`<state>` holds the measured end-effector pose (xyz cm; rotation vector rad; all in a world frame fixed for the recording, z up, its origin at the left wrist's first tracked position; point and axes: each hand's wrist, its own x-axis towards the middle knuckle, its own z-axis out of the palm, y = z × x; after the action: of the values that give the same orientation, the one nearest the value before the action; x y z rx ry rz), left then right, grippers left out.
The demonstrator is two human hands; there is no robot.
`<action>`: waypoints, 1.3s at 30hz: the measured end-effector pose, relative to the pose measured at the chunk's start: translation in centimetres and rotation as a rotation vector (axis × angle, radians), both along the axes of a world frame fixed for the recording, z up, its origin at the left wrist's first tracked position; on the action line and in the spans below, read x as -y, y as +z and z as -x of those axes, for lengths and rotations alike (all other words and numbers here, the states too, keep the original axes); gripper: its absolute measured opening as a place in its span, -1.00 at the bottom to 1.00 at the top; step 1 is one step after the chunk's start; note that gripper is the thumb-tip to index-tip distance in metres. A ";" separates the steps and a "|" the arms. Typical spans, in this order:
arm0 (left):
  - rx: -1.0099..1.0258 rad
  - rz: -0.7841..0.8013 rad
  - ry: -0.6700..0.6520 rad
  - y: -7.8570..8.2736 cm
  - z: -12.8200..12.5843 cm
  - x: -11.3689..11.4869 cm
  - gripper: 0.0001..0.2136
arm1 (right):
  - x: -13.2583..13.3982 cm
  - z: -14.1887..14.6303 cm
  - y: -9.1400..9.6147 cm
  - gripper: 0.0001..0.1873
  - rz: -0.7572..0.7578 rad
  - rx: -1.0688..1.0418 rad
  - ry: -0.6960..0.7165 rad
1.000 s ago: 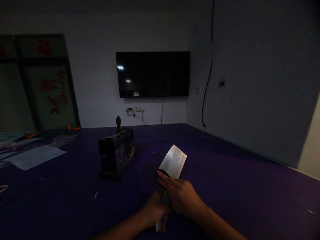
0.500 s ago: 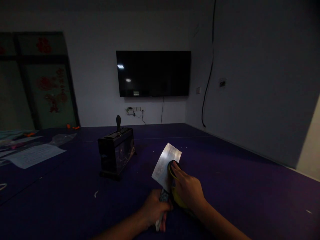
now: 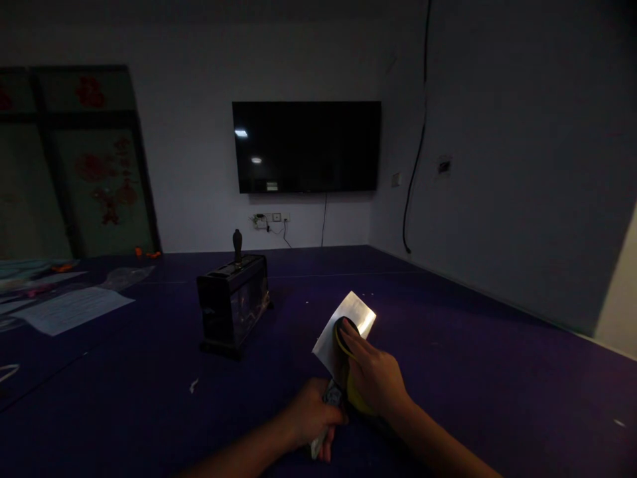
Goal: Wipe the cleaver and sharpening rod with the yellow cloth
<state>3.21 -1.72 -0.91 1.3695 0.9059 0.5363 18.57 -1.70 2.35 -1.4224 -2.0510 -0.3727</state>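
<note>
My left hand [image 3: 318, 418] is closed around the patterned handle of a kitchen cleaver [image 3: 331, 345]. Its broad, shiny blade tilts up and away to the right, with a bright glint near the far corner. In my right hand [image 3: 375, 375] is a black and yellow pad [image 3: 354, 392], pressed by the fingers against the face of the blade. The pad's exact kind is hard to make out in the dim light, and part of it is hidden by the hand. Ahead on the left stands a dark knife block [image 3: 233, 305] with one dark handle upright in its top.
A purple surface [image 3: 472, 378] spreads beneath my hands, with small white scraps on it. Papers [image 3: 74, 309] and clear plastic [image 3: 127, 277] lie at the left. A television [image 3: 308, 146] hangs on the far wall, and a black cable [image 3: 415, 172] runs down the right wall.
The cleaver has tilted further right and its blade now catches more light. My right hand keeps the pad on the blade, while the view has shifted slightly.
</note>
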 end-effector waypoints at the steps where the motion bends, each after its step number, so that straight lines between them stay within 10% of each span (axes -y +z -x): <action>1: 0.000 -0.004 0.000 -0.1 0.0 0.0 -0.91 | 0.0 0.1 0.1 -0.41 0.003 0.009 0.020; 11: 0.004 -0.014 -0.007 -0.2 0.0 0.1 -0.89 | 0.2 0.3 0.5 -0.37 0.025 0.066 0.075; 28: 0.010 -0.013 0.063 -0.1 0.1 0.2 -0.90 | -0.1 0.0 0.4 -0.53 0.101 -0.020 -0.325; 39: -0.092 -0.085 -0.083 1.3 0.1 0.6 -0.91 | -0.1 -0.5 0.2 -0.51 -0.111 -0.013 -0.200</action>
<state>3.15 -2.36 0.40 1.5125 0.9050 0.4557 19.06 -1.59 2.57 -1.5612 -1.8523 -0.5507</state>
